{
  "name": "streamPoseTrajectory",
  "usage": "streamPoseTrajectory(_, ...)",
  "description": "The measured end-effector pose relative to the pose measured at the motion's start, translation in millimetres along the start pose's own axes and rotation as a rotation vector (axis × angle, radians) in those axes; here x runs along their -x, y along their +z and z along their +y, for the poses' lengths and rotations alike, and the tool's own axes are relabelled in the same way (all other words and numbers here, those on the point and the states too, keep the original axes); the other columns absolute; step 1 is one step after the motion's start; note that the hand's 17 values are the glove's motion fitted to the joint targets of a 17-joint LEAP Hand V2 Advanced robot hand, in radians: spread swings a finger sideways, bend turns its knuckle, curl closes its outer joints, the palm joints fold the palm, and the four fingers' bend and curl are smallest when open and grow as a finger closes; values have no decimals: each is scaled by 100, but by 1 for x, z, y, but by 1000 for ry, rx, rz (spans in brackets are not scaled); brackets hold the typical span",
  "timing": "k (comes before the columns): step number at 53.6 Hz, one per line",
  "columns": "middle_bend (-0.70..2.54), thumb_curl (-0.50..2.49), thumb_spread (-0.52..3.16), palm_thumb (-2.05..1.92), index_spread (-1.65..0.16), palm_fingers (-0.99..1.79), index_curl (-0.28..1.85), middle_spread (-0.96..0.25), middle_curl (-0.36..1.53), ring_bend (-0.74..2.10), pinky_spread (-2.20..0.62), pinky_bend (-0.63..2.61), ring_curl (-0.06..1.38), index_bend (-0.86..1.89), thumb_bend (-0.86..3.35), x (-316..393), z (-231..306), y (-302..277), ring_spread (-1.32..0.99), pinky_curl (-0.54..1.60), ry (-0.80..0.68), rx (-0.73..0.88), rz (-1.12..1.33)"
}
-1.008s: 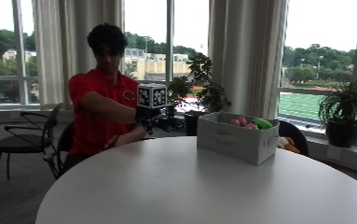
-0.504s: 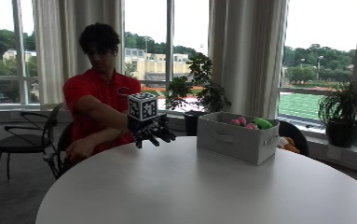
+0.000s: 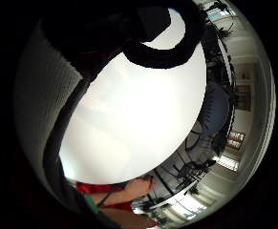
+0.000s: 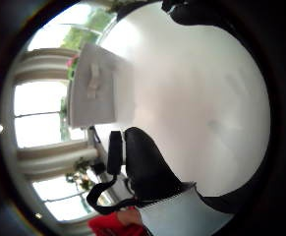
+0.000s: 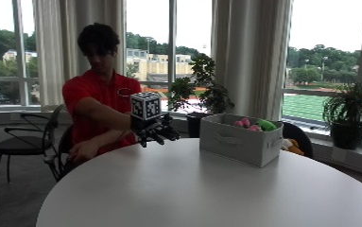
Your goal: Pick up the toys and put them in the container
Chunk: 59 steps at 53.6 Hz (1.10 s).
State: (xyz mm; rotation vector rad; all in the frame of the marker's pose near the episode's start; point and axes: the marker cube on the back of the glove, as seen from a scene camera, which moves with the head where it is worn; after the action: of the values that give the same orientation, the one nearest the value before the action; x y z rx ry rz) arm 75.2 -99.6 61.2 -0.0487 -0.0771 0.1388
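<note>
hand: your gloved right hand [image 5: 157, 132] hangs over the worktop [image 5: 186, 189], fingers [image 5: 168, 136] loosely curled, holding nothing
toys: pink and green toys [image 5: 254, 125] sit in the container [image 5: 240, 142], at 3 o'clock from your hand

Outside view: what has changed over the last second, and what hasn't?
The black-gloved right hand has come forward from near the chest to hover above the round white table's near edge, fingers relaxed, holding nothing. The grey fabric container with its pink and green toys stayed put.
</note>
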Motion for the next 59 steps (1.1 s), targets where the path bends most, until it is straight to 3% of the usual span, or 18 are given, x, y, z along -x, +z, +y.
streamPoseTrajectory(59, 15, 21, 108, -9, -44, -6, 43, -12, 24, 18, 12, 87, 21, 27, -7, 0, 12, 38, -5, 32, 50, 22, -22)
